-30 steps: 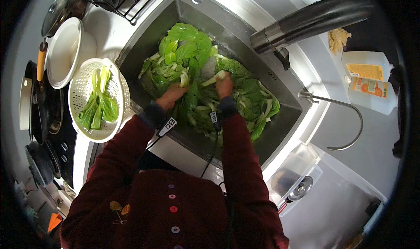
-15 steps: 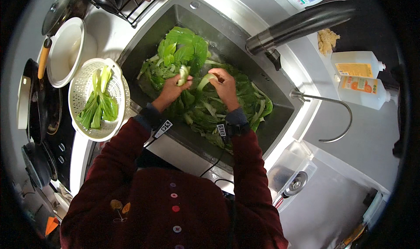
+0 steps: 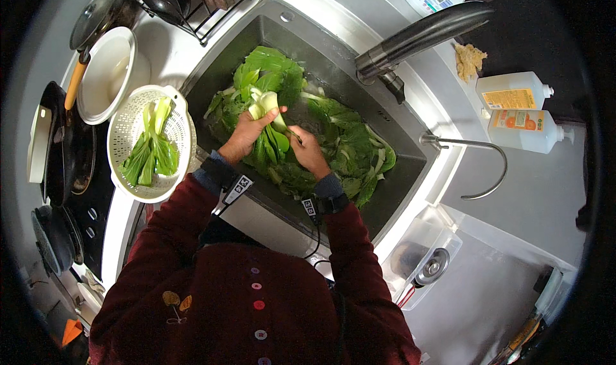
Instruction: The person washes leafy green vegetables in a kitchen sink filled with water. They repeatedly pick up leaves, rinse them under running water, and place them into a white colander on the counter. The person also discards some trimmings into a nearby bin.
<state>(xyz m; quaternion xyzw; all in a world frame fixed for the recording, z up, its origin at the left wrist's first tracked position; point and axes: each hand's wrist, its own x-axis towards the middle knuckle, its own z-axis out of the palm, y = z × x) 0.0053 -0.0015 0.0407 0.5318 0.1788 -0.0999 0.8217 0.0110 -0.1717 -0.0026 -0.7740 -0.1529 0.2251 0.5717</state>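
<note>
Since half a second ago both hands have drawn together toward the left half of the sink [image 3: 385, 118], and a single head of bok choy [image 3: 269, 118] is now lifted clear of the pile, where before the hands worked two separate pieces.

Head view. The left hand [image 3: 247, 136] grips the bok choy from its 8 o'clock side, fingers closed round the lower stalks with the thumb lying across the front. The right hand [image 3: 307, 152] sits at the vegetable's 4 o'clock, fingers curled tight; it appears to pinch a leaf or stalk of the same head, though the exact contact is hidden behind the knuckles.

The bok choy shows a pale white-green stalk base pointing to 12 o'clock and darker green leaves hanging down toward 6 o'clock between the two hands. The leaves look wet and limp, the stalks firm and glossy. It is held above the leafy greens [image 3: 346, 144] that fill the sink bottom, touching or just over them; which, I cannot tell.

At 9 o'clock of the hands, a white colander [image 3: 128, 118] rests on the counter edge just beside the sink, holding a few green stalks. A white bowl [image 3: 109, 76] stands at 10 o'clock, beyond the colander. The dark tap [image 3: 420, 38] reaches over the sink at 1 o'clock. Two soap bottles [image 3: 516, 108] lie at 3 o'clock, well apart from the hands.
</note>
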